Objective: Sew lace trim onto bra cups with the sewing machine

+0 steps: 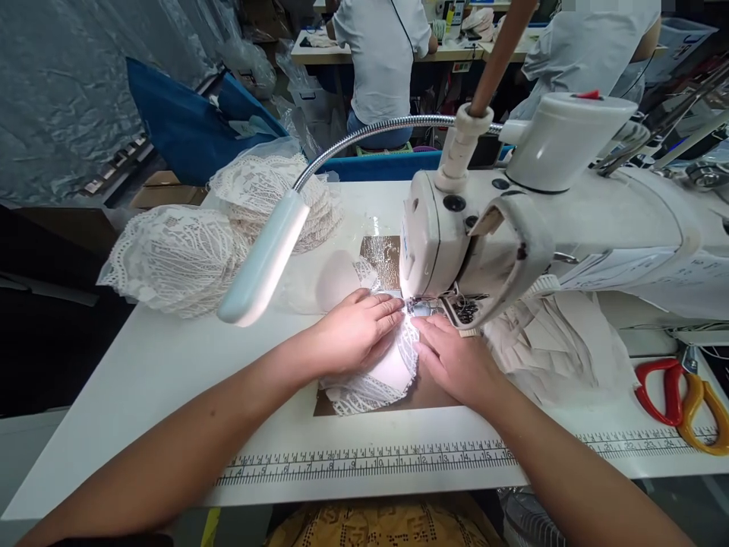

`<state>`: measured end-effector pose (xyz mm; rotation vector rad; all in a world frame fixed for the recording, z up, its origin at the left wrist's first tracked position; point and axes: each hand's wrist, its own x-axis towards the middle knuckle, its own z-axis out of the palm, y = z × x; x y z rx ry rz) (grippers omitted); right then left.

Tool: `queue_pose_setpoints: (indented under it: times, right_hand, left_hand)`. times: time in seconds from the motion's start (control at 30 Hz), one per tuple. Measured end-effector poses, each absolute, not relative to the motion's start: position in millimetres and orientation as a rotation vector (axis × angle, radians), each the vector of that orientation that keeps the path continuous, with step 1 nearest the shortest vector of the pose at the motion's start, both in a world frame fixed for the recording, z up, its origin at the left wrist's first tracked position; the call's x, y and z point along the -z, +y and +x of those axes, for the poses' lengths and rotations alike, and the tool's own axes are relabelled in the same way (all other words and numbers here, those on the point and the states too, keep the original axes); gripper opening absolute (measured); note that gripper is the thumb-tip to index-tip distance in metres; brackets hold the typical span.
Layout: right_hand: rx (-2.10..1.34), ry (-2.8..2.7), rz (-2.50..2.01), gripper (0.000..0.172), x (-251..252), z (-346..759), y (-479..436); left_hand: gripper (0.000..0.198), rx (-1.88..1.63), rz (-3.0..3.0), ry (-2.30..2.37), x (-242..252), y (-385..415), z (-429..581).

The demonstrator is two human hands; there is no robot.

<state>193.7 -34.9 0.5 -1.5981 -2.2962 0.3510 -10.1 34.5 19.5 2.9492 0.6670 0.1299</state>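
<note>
A white lace-trimmed fabric piece lies under the needle area of the white sewing machine. My left hand rests flat on top of it, fingers stretched toward the presser foot. At the right edge of the piece is my right hand, its fingers extended and lying flat beside the needle. Part of the fabric is hidden beneath my left palm. Just behind my left hand, a pale rounded cup-shaped piece and a bit of lace show on the table.
Stacked lace cups stand at the left. A lamp on a bendable neck hangs over the table. Beige fabric pieces lie right of the machine, near red-and-yellow-handled scissors. Two people sit beyond.
</note>
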Motion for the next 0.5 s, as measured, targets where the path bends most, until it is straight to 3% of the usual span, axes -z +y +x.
queue_pose_setpoints:
  times: [0.2,0.5]
  right_hand:
    - [-0.303,-2.205,-1.661,0.038,3.5,199.3,-35.2]
    - [-0.286,-2.262,-1.547,0.036,-1.1,198.7,-33.1]
  left_hand:
    - [0.028,-0.250,2.923,0.603,-20.8,19.5,-7.9]
    - [0.027,-0.310,2.891,0.563,-12.8,18.4,-8.7]
